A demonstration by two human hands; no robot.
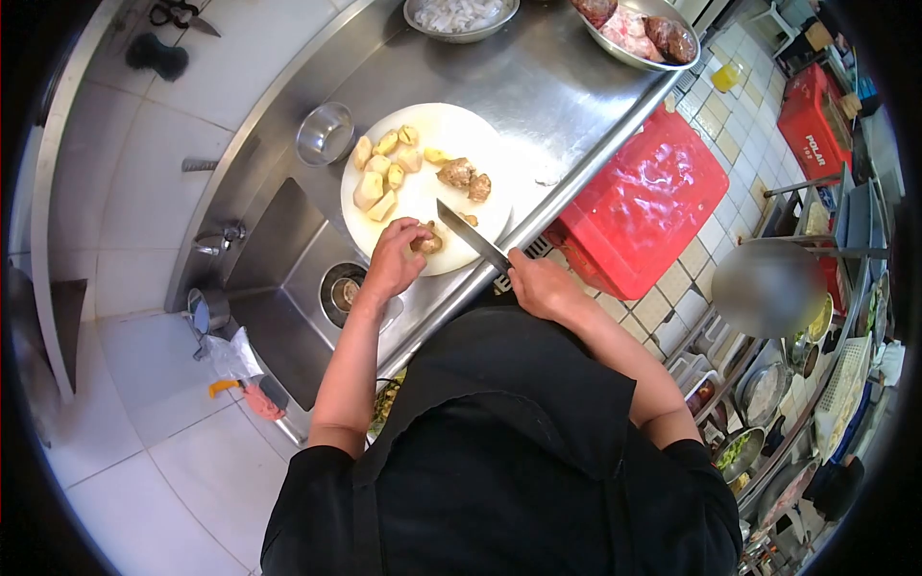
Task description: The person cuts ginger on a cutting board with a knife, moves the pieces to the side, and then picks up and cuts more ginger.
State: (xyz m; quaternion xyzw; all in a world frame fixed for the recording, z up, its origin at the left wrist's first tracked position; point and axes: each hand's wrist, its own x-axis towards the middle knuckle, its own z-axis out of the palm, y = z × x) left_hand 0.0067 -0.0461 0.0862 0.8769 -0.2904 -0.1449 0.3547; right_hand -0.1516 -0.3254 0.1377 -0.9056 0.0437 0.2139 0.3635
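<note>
My left hand [396,257] rests at the lower left of the round white cutting board [423,197], its fingers curled around a brownish root piece [429,240]. My right hand [540,283] grips the handle of a knife [473,236]; the blade points up and left over the board, beside a small cut piece [469,220]. Several peeled yellow pieces [373,189] lie on the board's left side. Unpeeled brown, knobbly pieces [457,173] sit toward its right side.
An empty metal bowl [325,134] stands left of the board, near the sink [274,326] and tap [223,238]. Bowls of white pieces [463,17] and meat [634,34] are at the top. A red cooler [639,206] stands beyond the counter's right edge.
</note>
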